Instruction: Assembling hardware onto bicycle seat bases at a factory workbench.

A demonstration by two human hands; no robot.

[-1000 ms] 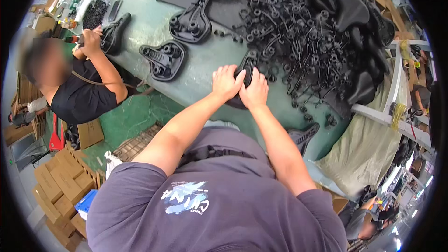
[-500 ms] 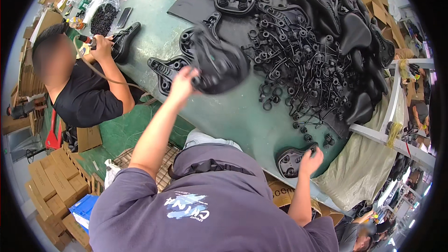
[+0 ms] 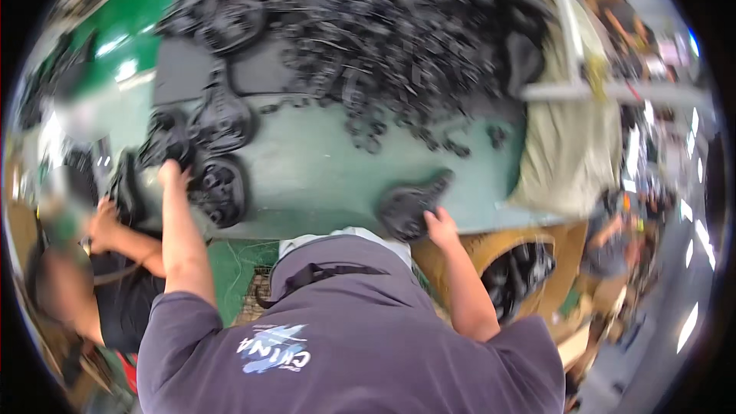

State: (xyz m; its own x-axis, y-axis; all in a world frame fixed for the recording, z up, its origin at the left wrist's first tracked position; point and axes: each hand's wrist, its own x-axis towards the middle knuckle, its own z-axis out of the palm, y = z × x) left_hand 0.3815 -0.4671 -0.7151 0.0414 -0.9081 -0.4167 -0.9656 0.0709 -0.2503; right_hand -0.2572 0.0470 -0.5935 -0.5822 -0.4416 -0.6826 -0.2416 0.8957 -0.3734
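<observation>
My right hand (image 3: 440, 228) grips the edge of a black bicycle saddle (image 3: 410, 208) at the table's near edge, right of the middle. Out to the left, my left hand (image 3: 172, 174) is closed at the near end of another saddle (image 3: 164, 135); motion blur softens its fingertips. Close by, two more saddles show their undersides: one (image 3: 222, 119) just beyond and one (image 3: 220, 192) nearer me.
A heap of black ringed fittings (image 3: 399, 54) covers the far middle of the green table (image 3: 307, 172), with more saddles (image 3: 230, 19) beyond. At the left works another person (image 3: 123, 291). An open carton (image 3: 563, 249) holding black parts stands at the right below the table.
The view has turned. My left hand has brought its saddle from mid-air down among the saddles on the left. The saddle at my right hand now lies turned, its underside no longer showing.
</observation>
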